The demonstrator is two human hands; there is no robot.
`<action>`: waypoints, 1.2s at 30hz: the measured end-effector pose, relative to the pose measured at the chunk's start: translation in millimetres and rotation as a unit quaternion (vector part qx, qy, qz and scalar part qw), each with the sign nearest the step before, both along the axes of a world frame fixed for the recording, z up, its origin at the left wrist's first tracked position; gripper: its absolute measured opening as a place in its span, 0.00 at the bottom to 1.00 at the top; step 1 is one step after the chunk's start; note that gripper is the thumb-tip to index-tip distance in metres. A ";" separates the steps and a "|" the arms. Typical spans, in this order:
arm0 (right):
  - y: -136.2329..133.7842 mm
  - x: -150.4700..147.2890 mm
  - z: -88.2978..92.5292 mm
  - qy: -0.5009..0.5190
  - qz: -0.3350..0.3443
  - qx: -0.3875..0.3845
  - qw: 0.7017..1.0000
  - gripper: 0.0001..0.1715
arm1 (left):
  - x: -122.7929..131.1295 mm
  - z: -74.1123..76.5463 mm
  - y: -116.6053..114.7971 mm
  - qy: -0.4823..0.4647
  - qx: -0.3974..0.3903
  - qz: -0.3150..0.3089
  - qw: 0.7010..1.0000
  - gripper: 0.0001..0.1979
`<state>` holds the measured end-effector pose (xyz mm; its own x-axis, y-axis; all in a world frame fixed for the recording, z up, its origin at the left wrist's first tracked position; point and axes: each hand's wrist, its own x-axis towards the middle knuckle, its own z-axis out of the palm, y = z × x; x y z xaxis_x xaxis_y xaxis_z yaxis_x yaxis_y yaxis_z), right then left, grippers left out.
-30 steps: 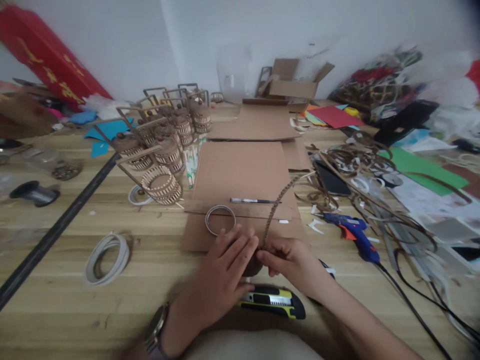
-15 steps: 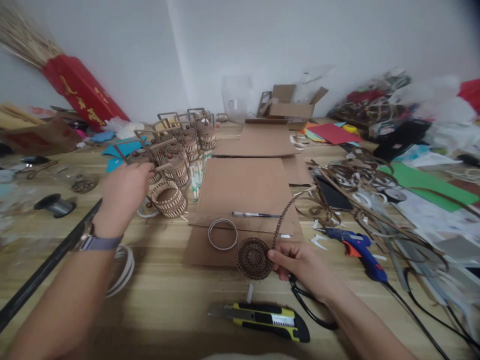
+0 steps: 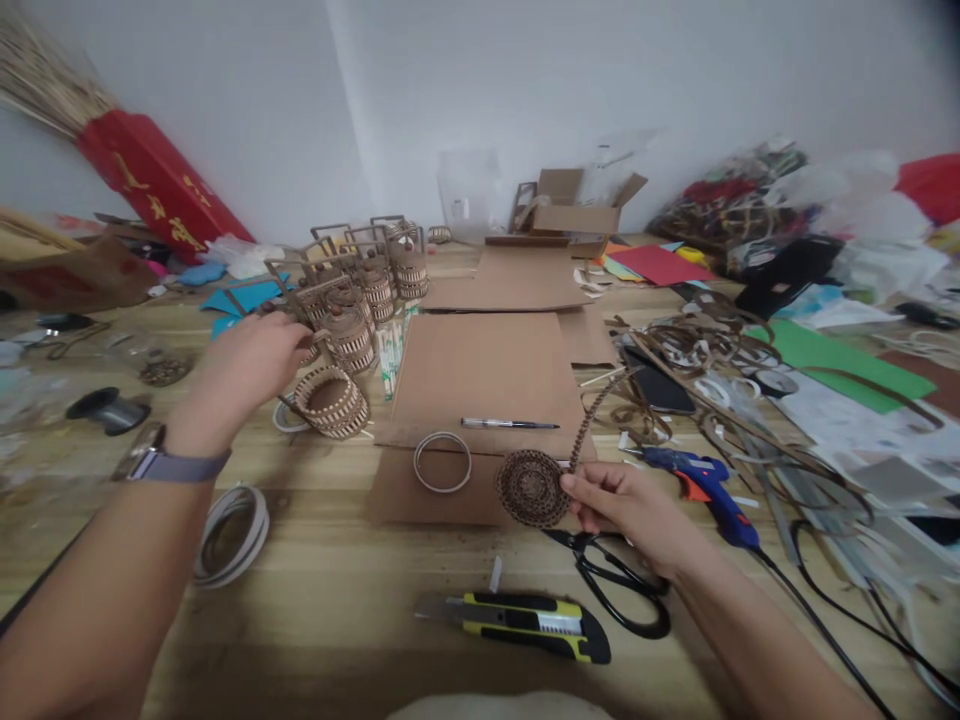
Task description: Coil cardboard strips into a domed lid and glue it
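Note:
My right hand (image 3: 624,503) pinches the edge of a coiled disc of corrugated cardboard strip (image 3: 531,487), holding it just above the brown cardboard sheets (image 3: 487,365); the strip's loose tail (image 3: 592,410) runs up and to the right. My left hand (image 3: 247,365), with a watch at the wrist, reaches to the left and closes on the handle of a small slatted cardboard basket (image 3: 330,400) at the front of a cluster of similar baskets (image 3: 360,285). Its fingertips are partly hidden.
A yellow and black utility knife (image 3: 525,623) and black scissors (image 3: 619,585) lie near the table's front edge. A blue glue gun (image 3: 701,480) with its cable lies to the right. A metal ring (image 3: 442,462), a pen (image 3: 510,424), tape rolls (image 3: 229,530) and strip scraps (image 3: 712,355) lie about.
My left hand left the coil, swung left and took hold at the baskets. My right hand lifted the coiled disc slightly and shifted it right, uncovering the scissors.

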<state>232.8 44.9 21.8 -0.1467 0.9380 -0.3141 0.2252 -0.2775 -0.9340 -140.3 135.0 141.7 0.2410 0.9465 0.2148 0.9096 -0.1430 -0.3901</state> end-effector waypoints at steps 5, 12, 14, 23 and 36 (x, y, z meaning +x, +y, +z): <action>2.9 10.7 3.2 0.001 -0.029 -0.015 0.999 0.32 | 7.8 12.7 -1.1 -0.043 0.012 -0.047 0.998 0.20; 15.4 34.0 26.8 0.013 -0.076 0.034 0.996 0.32 | 51.0 42.7 -26.7 -0.177 0.015 -0.260 0.949 0.22; 18.2 39.0 36.4 0.028 -0.089 0.042 0.995 0.32 | 75.6 45.0 -38.1 -0.214 -0.007 -0.315 0.925 0.21; 16.4 47.3 52.7 0.036 -0.051 0.001 0.998 0.30 | 170.6 -2.2 -56.1 -0.191 -0.122 -0.530 0.817 0.15; 20.8 31.0 44.6 0.000 0.050 0.010 0.999 0.28 | 190.4 -17.6 -36.6 -0.217 -0.102 -0.564 0.790 0.19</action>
<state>263.7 65.7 66.4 -0.2393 0.9251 -0.2948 0.2507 -0.2345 -0.9393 50.1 98.4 124.1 0.9018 0.2074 0.3790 0.2001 -0.9780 0.0589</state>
